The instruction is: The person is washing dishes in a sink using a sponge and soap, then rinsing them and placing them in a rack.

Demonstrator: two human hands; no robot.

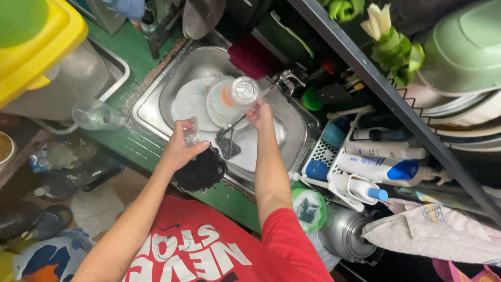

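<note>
Washing-up, rinse step. Right hand [259, 114] grips clear glass [245, 91] at tap [284, 81], 12 o'clock over sink [151, 99]. Left hand [182, 143] closed on small clear item [192, 137]. Next, I judge: steady tilt under water.

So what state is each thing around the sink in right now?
Glass: held up in right hand, over the sink.
Left hand: grips a small clear item.
Plates: lying in the sink.
Spatula: resting in the sink.
Jug: beside the sink.
</note>
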